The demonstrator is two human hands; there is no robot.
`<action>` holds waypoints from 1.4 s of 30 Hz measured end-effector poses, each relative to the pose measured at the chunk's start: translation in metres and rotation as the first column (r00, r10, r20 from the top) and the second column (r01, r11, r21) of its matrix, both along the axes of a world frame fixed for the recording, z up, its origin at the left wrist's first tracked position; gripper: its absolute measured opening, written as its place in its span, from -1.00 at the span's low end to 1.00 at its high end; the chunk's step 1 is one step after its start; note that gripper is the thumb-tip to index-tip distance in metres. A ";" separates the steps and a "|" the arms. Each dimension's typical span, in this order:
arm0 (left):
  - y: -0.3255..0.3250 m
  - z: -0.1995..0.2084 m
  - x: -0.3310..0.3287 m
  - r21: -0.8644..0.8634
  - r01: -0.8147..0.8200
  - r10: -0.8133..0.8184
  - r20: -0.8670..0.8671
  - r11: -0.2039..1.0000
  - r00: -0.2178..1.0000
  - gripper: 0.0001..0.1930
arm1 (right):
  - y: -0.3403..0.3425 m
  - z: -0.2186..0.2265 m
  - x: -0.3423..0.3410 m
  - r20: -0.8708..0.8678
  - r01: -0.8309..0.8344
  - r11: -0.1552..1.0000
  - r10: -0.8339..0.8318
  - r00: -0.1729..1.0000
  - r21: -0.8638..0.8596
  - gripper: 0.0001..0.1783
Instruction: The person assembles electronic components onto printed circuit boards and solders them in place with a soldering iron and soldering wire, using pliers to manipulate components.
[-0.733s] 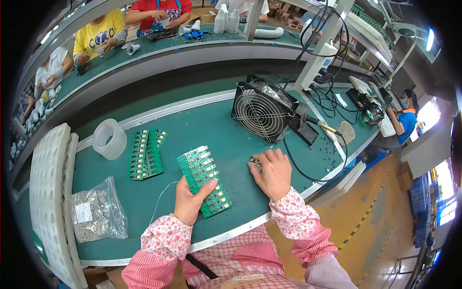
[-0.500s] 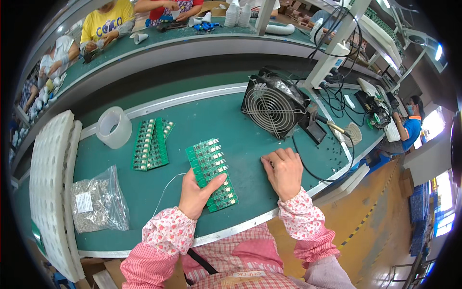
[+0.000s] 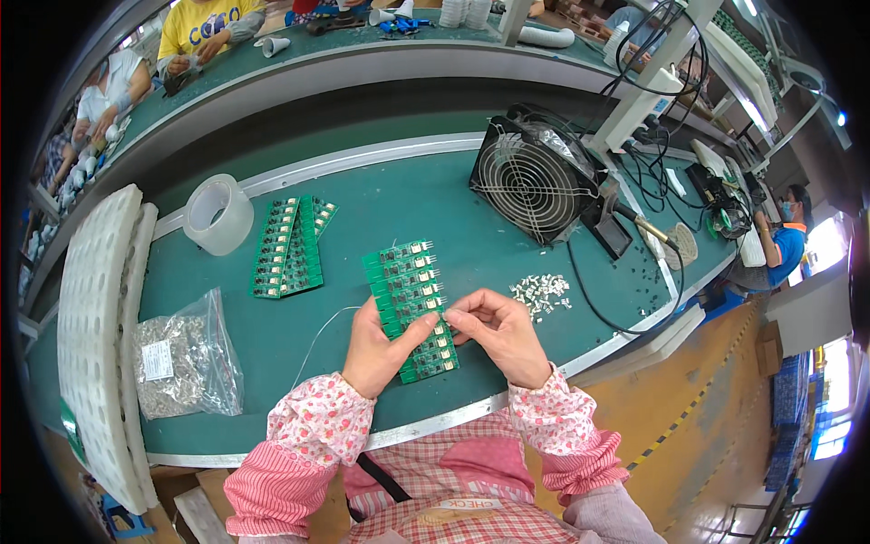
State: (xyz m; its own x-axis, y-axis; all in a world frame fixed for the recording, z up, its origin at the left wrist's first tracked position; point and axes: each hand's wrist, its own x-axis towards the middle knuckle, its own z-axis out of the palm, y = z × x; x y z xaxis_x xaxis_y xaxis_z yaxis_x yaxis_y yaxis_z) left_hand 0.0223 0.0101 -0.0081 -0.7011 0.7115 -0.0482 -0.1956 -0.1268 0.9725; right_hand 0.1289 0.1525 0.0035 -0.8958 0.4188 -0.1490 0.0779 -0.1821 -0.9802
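My left hand [image 3: 379, 352] is closed on a green circuit board panel [image 3: 401, 283], thumb on top, holding it at a slant above the bench. Rows of small black and white parts cover the panel, and metal pins stick out along the upper part of its right edge. At that edge, close to my left thumb, my right hand [image 3: 504, 339] pinches with thumb and index finger; whatever lies between the fingertips is hidden. Small white connectors [image 3: 541, 296] lie in a loose pile just beyond my right hand. A thin silvery wire [image 3: 317, 339] runs by my left hand.
More circuit boards [image 3: 275, 252] overlap at the back left, near a clear tape roll [image 3: 234, 232]. A bag of small parts [image 3: 201, 367] and white foam trays [image 3: 98, 344] are at left. A black fan [image 3: 533, 181] and a soldering iron [image 3: 649, 230] stand at back right.
My right hand has moved left from the bench to the panel's edge and now pinches there. The pile of white connectors it covered has come into sight. The whole view has shifted slightly.
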 end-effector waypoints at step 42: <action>-0.001 0.004 -0.006 0.164 0.039 -0.087 0.298 0.986 0.951 -0.58 | 0.008 -0.005 0.023 0.063 0.202 0.913 -0.239 0.969 0.355 -0.83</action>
